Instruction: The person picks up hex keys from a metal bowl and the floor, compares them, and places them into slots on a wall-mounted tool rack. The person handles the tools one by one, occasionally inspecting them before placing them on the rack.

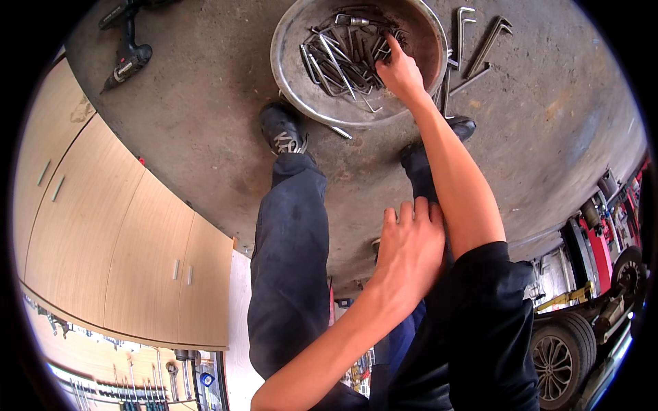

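Note:
A wide round metal basin (284,85) sits on the floor in front of my feet, with a jumbled pile of hex keys (336,58) in it. My right hand (399,68) reaches over its right side. The index finger stretches down to the keys at the pile's right edge, with the thumb apart from it; the other fingers are mostly hidden, and nothing shows in the grasp. At the pile's top lies a silver socket-like piece (358,21). My left hand (415,236) rests flat on my right leg beside the right forearm, its fingers spread and holding nothing.
Several loose hex keys (488,46) lie on the concrete right of the basin. A silver rod (339,131) pokes out beneath its near rim. At far left is a cordless drill (130,61). Wooden cabinets (96,219) line the left; a car wheel (558,363) stands lower right.

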{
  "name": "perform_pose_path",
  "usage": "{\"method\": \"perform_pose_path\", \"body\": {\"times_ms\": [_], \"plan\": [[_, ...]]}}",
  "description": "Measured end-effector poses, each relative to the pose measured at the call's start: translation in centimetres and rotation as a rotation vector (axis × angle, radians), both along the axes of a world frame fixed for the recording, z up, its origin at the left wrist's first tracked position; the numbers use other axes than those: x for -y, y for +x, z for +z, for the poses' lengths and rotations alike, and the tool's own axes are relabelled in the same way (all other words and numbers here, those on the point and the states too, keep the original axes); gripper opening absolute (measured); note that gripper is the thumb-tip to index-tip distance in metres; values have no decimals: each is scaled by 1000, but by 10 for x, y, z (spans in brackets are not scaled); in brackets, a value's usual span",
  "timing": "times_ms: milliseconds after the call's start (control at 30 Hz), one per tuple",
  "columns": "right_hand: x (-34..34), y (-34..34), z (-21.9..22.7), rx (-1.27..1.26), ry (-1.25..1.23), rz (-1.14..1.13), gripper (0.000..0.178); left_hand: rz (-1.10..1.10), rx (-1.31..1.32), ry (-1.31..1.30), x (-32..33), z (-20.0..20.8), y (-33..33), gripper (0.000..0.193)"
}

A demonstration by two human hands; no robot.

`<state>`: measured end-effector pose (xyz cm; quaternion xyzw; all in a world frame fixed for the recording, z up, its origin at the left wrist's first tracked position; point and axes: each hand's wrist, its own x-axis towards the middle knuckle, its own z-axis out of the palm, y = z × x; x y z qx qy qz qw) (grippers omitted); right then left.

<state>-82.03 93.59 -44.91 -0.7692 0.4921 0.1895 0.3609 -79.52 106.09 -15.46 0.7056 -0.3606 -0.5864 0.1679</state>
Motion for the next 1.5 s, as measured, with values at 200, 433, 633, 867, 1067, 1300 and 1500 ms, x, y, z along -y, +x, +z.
{"method": "perform_pose_path", "body": {"times_ms": [200,433,633,867,1067,1300,1500], "plan": [[-13,10,10,88,143,301,41,-126,-61,56,-3,8,-3,27],[-25,-18,32,-160,103,453,58,-172,33,78,-7,8,-2,28],[-36,-30,25,-351,-32,79,80,-269,29,99,-7,9,0,33],[-13,-18,25,-361,64,89,83,-300,-13,118,-7,10,1,41],[-10,-21,24,-289,34,50,72,-277,1,91,-5,9,5,35],[-21,-19,61,135,-108,-251,24,-254,-40,115,-8,6,10,34],[-1,-88,62,121,-364,-761,25,-281,-29,111,-5,4,12,39]]}}
